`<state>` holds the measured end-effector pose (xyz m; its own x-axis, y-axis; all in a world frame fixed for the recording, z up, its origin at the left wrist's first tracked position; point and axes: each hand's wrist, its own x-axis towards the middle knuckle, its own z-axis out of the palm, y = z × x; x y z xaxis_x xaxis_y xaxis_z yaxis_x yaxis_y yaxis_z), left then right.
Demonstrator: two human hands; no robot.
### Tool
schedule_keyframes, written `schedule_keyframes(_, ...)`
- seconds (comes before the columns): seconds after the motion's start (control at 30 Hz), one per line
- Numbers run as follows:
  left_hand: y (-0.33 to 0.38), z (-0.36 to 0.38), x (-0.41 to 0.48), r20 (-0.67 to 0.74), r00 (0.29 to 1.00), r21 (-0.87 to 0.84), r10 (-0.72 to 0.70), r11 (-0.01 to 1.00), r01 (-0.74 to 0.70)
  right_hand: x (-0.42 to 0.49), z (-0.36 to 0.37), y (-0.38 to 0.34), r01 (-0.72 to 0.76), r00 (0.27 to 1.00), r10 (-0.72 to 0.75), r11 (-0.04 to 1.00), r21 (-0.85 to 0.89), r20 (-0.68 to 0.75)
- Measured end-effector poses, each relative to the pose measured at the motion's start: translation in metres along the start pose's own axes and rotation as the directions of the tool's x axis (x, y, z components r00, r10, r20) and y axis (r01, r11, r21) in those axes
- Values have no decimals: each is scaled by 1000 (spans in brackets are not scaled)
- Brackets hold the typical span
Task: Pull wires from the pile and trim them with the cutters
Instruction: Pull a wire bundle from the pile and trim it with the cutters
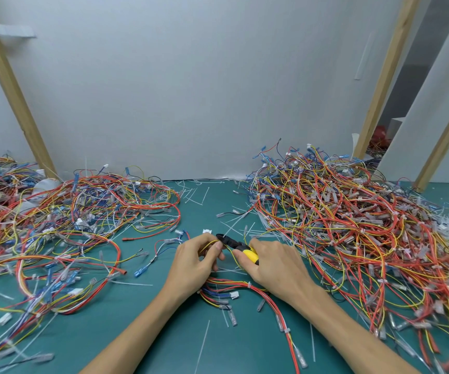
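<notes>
Left hand (193, 261) pinching yellow wire (209, 243), right hand (274, 265) gripping cutters (230, 241), handles mostly hidden

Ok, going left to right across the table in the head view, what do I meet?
Left wire pile, left hand pinching a yellow wire, cutters, right hand gripping them, right wire pile.

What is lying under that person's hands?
Red, yellow and blue wires with a white connector lie on the green mat. Whatever runs beneath the left hand and right hand is covered.
</notes>
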<state>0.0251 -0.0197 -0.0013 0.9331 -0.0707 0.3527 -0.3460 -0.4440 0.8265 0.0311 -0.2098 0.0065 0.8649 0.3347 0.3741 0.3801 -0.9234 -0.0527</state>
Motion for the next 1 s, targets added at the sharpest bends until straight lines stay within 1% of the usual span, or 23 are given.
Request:
schedule_keyframes(0.23, 0, 0, 0, -5, 1000, 10, 7, 1000, -7, 0, 2, -2, -8, 1000, 8, 1000, 12, 3)
schedule_keyframes(0.43, 0, 0, 1, -23, 1000, -14, 2, 1000, -3, -1, 3, -2, -32, 998, 33, 999, 20, -49)
schedule_keyframes(0.5, 0, 1, 1, -39, 999, -36, 0, 999, -2, -2, 4, 0, -68, 995, 73, 995, 70, -70)
schedule_keyframes(0.63, -1, 2, 1, -109, 994, -61, -7, 998, 0, 0, 4, 14, -186, 968, 215, 960, 210, -125)
schedule_keyframes(0.73, -1, 2, 1, -158, 987, -95, -4, 995, -11, 4, 6, 27, -231, 956, 264, 946, 226, -130)
schedule_keyframes(0.83, -2, 1, 0, -198, 980, -82, 23, 996, -40, 5, 9, 33, -273, 946, 298, 945, 181, -130)
schedule_keyframes(1.0, -2, 0, -1, -224, 975, -97, 10, 995, -32, 4, 10, 35, -308, 943, 303, 951, -18, -139)
